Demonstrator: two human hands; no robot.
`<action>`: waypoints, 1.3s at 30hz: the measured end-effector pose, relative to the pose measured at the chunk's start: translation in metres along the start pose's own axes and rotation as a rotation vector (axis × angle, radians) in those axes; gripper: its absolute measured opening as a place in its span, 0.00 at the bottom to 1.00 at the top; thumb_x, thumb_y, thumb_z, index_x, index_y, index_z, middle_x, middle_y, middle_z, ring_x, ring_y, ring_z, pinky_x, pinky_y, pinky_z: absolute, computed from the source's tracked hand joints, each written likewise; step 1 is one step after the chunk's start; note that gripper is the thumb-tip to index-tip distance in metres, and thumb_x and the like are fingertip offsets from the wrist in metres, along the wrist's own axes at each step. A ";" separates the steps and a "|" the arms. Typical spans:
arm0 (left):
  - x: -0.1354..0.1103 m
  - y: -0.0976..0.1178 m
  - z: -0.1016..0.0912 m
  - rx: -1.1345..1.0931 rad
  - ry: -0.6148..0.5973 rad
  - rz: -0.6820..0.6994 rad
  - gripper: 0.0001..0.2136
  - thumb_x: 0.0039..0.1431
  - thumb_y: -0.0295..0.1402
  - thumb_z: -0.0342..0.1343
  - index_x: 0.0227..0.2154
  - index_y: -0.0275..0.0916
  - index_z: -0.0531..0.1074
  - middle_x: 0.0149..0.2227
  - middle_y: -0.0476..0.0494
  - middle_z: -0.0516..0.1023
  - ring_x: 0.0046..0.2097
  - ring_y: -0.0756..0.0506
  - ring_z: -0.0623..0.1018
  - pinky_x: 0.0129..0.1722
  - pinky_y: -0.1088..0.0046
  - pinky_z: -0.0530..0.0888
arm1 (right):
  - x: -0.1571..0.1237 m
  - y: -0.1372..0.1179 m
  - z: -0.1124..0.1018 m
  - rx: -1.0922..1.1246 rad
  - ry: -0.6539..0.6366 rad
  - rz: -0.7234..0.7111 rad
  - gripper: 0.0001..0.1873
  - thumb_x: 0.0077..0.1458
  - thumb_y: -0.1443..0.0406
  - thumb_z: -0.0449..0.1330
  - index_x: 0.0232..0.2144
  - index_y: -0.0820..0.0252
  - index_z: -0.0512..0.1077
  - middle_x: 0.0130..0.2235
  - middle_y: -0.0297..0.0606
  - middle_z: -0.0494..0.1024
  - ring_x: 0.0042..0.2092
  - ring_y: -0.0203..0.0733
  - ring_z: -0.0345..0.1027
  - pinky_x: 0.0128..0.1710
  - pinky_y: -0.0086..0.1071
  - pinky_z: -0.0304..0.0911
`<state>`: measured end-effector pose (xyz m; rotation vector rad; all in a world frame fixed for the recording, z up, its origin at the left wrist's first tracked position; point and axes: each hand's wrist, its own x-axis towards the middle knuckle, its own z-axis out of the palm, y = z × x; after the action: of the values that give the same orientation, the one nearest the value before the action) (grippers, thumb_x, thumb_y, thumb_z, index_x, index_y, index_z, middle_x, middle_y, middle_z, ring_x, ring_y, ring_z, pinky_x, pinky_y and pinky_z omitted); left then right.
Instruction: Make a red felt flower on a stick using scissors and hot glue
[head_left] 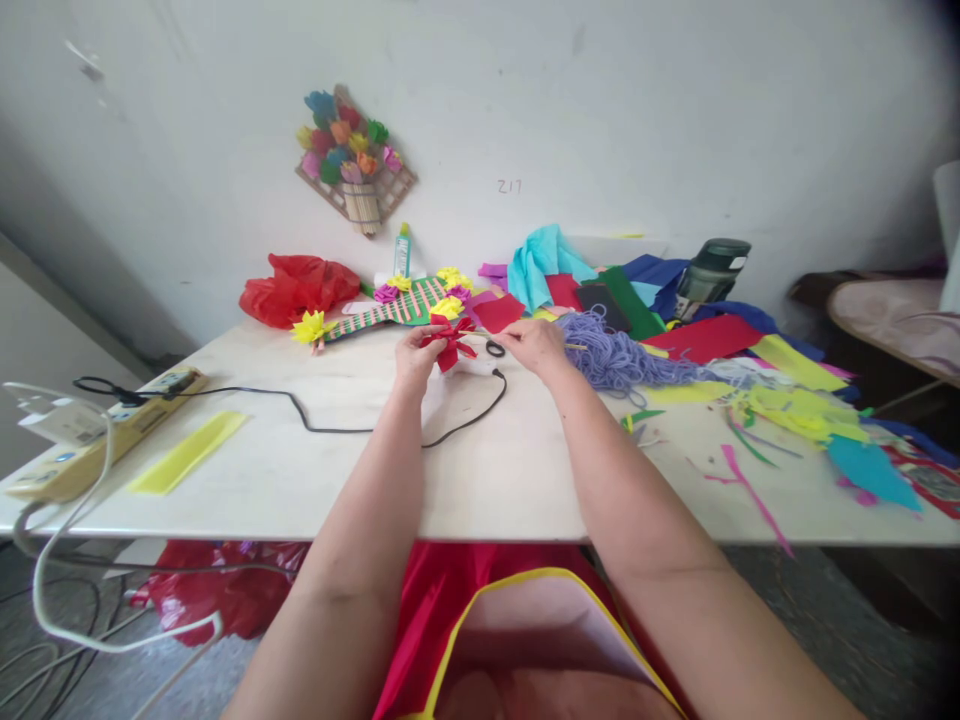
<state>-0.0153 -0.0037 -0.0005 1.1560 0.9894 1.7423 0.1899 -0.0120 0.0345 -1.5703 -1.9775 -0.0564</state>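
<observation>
My left hand (415, 358) pinches a red paper flower (451, 342) over the middle of the white table (480, 470). My right hand (534, 343) is just right of the flower with its fingertips closed on a thin stick (576, 347) that runs toward the flower. Behind the flower lie a red paper square (498, 312) and a green striped card (390, 310) with yellow and pink paper flowers on it. A black cable (330, 425) loops beneath my hands.
Purple yarn (615, 358), coloured paper sheets and scraps (787, 400) cover the right side. A red plastic bag (296, 288), a glue bottle (403, 250) and a dark jug (709, 275) stand at the back. A power strip (97, 435), scissors and a yellow strip (187, 452) lie left.
</observation>
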 end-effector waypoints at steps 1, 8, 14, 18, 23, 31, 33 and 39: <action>0.000 0.000 0.000 0.002 -0.003 0.005 0.16 0.32 0.33 0.69 0.30 0.37 0.79 0.29 0.44 0.82 0.31 0.45 0.80 0.33 0.69 0.77 | 0.000 0.000 0.000 -0.002 0.003 -0.003 0.15 0.61 0.54 0.60 0.35 0.52 0.84 0.41 0.37 0.85 0.43 0.42 0.75 0.37 0.31 0.59; 0.000 -0.002 0.001 0.022 -0.007 0.016 0.14 0.33 0.32 0.67 0.29 0.37 0.79 0.30 0.44 0.82 0.31 0.45 0.80 0.33 0.69 0.77 | 0.001 0.000 0.002 -0.032 0.005 -0.020 0.16 0.61 0.53 0.59 0.36 0.53 0.84 0.42 0.38 0.85 0.43 0.43 0.75 0.37 0.31 0.59; 0.000 -0.001 0.002 0.036 -0.011 0.001 0.14 0.34 0.31 0.66 0.29 0.37 0.78 0.30 0.44 0.81 0.31 0.45 0.80 0.33 0.69 0.77 | 0.000 -0.002 0.002 -0.035 -0.011 -0.037 0.16 0.62 0.53 0.59 0.38 0.52 0.84 0.43 0.37 0.85 0.43 0.42 0.75 0.37 0.31 0.59; 0.001 -0.002 0.002 0.047 -0.007 0.004 0.13 0.33 0.31 0.65 0.28 0.38 0.79 0.29 0.45 0.81 0.30 0.45 0.80 0.32 0.70 0.77 | 0.000 -0.002 0.002 -0.041 -0.012 -0.042 0.15 0.62 0.54 0.59 0.38 0.52 0.84 0.43 0.38 0.85 0.43 0.42 0.75 0.37 0.31 0.59; 0.001 -0.002 0.003 0.053 -0.013 -0.008 0.12 0.33 0.32 0.65 0.27 0.38 0.78 0.28 0.45 0.81 0.29 0.46 0.79 0.31 0.71 0.76 | 0.000 -0.002 0.001 -0.052 -0.013 -0.047 0.16 0.62 0.53 0.58 0.39 0.53 0.84 0.43 0.38 0.85 0.44 0.43 0.75 0.37 0.32 0.58; 0.000 -0.001 0.003 0.102 -0.031 -0.008 0.12 0.33 0.31 0.64 0.28 0.38 0.79 0.27 0.45 0.80 0.30 0.45 0.79 0.31 0.70 0.76 | 0.001 -0.002 0.001 -0.045 -0.018 -0.059 0.14 0.61 0.55 0.60 0.39 0.52 0.84 0.42 0.38 0.84 0.43 0.42 0.74 0.36 0.32 0.57; 0.000 -0.001 0.004 0.108 -0.038 -0.007 0.12 0.33 0.31 0.64 0.27 0.38 0.79 0.27 0.45 0.80 0.30 0.46 0.79 0.31 0.71 0.76 | 0.001 -0.002 0.002 -0.052 -0.011 -0.065 0.14 0.61 0.55 0.60 0.39 0.52 0.84 0.42 0.38 0.84 0.42 0.41 0.74 0.36 0.32 0.56; -0.004 0.004 0.006 0.110 -0.064 -0.043 0.15 0.32 0.33 0.64 0.29 0.37 0.78 0.26 0.46 0.80 0.29 0.47 0.78 0.30 0.72 0.75 | 0.001 -0.003 0.001 -0.095 -0.007 -0.104 0.14 0.61 0.55 0.61 0.36 0.55 0.84 0.39 0.38 0.84 0.39 0.40 0.73 0.33 0.32 0.53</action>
<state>-0.0096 -0.0076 0.0034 1.2428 1.0748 1.6240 0.1869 -0.0115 0.0352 -1.5270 -2.0884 -0.1898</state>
